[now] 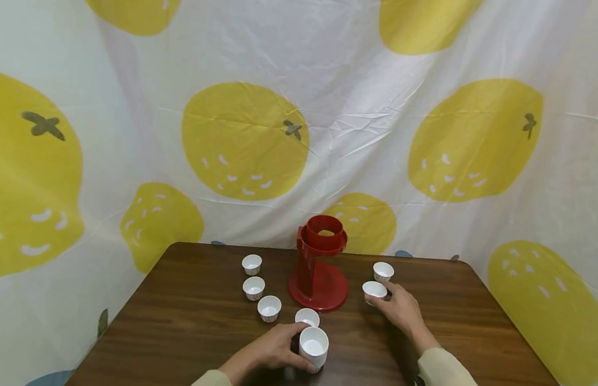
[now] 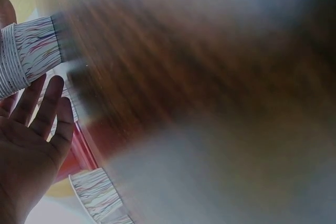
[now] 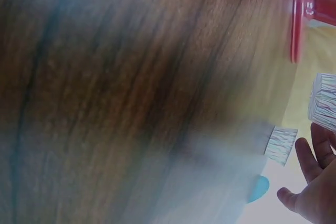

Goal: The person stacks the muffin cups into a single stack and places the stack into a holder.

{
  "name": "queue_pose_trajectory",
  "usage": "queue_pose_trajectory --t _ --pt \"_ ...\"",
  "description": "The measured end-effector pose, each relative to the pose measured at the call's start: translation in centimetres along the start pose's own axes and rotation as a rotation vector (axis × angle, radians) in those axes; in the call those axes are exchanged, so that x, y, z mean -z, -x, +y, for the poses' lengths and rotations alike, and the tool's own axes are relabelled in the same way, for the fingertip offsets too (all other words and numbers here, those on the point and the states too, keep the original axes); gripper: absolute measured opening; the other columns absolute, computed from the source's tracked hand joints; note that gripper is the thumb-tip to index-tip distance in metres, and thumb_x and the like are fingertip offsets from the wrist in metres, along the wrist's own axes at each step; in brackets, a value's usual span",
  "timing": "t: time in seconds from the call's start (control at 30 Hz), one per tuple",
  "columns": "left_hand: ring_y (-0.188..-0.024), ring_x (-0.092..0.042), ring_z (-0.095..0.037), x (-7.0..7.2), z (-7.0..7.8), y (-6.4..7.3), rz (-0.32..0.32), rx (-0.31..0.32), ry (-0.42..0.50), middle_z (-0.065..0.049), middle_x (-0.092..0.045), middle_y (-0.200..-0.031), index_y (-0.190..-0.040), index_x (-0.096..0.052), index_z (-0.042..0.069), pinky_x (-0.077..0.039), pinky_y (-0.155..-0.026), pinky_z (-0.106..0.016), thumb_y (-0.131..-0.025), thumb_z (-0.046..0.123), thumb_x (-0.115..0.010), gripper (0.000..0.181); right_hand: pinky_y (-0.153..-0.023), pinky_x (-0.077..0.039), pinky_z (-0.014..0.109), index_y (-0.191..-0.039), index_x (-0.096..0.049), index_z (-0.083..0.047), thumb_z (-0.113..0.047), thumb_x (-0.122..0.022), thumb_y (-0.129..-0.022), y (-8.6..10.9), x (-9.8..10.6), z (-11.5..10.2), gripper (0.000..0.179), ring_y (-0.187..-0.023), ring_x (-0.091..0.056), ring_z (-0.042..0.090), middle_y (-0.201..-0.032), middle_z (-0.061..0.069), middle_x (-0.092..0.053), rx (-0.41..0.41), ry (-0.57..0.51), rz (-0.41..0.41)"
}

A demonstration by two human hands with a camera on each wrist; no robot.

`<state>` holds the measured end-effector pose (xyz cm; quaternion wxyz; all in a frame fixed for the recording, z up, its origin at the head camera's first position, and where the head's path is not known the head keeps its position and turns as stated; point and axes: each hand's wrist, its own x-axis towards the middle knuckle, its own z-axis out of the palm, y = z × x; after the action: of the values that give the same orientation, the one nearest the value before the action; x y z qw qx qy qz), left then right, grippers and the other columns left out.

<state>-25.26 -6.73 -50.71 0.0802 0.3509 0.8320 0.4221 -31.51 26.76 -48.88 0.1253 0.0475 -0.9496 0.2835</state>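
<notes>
My left hand grips a stack of nested white paper baking cups at the table's near side. In the left wrist view several rims show on the stack, and coloured streaks mark its side. One cup stands just behind the stack. My right hand pinches a single cup between thumb and fingers; in the right wrist view this cup is held above the table. Another cup stands behind it. A red stand with a round base and a cup-shaped top is between the hands.
Three more white cups stand in a slanting row left of the red stand. The dark wooden table ends at a white cloth printed with yellow lemons, hanging behind and along the sides.
</notes>
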Motion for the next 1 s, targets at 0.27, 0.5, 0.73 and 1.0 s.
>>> queue_pose_trajectory --t 0.27,0.5,0.73,1.0 --pt "-0.094 -0.058 0.000 0.0 0.0 0.0 0.002 0.005 -0.018 0.019 -0.064 -0.100 -0.118 -0.063 0.018 -0.047 -0.087 -0.025 -0.071 0.032 -0.090 0.056 -0.081 -0.048 0.053 -0.130 -0.062 -0.001 -0.049 -0.079 -0.081 0.5 0.2 -0.6 0.071 -0.099 -0.064 0.034 -0.110 0.017 -0.069 0.013 -0.038 0.017" --pt "-0.094 -0.058 0.000 0.1 0.1 0.0 -0.004 0.004 -0.018 0.018 -0.064 -0.100 -0.118 -0.063 0.018 -0.048 -0.087 -0.026 -0.071 0.033 -0.090 0.056 -0.083 -0.047 0.055 -0.129 -0.063 -0.001 -0.046 -0.080 -0.080 0.9 0.6 -0.9 0.068 -0.102 -0.063 0.035 -0.112 0.018 -0.068 0.021 -0.040 0.014" --pt "-0.094 -0.058 0.000 0.2 0.2 -0.1 -0.002 0.005 -0.049 0.018 -0.064 -0.100 -0.119 -0.063 0.018 -0.048 -0.087 -0.026 -0.071 0.034 -0.090 0.057 -0.091 -0.045 0.057 -0.133 -0.059 -0.001 -0.049 -0.080 -0.080 1.4 0.9 -1.6 0.075 -0.116 -0.057 0.040 -0.129 0.022 -0.061 -0.001 -0.081 0.000" --pt "-0.093 -0.058 0.000 0.1 0.3 -0.2 -0.001 -0.001 -0.043 0.018 -0.064 -0.099 -0.118 -0.064 0.018 -0.048 -0.087 -0.026 -0.071 0.034 -0.090 0.056 -0.094 -0.044 0.055 -0.131 -0.060 -0.002 -0.045 -0.083 -0.078 2.2 1.0 -2.8 0.072 -0.119 -0.056 0.037 -0.129 0.020 -0.061 0.006 -0.137 0.011"
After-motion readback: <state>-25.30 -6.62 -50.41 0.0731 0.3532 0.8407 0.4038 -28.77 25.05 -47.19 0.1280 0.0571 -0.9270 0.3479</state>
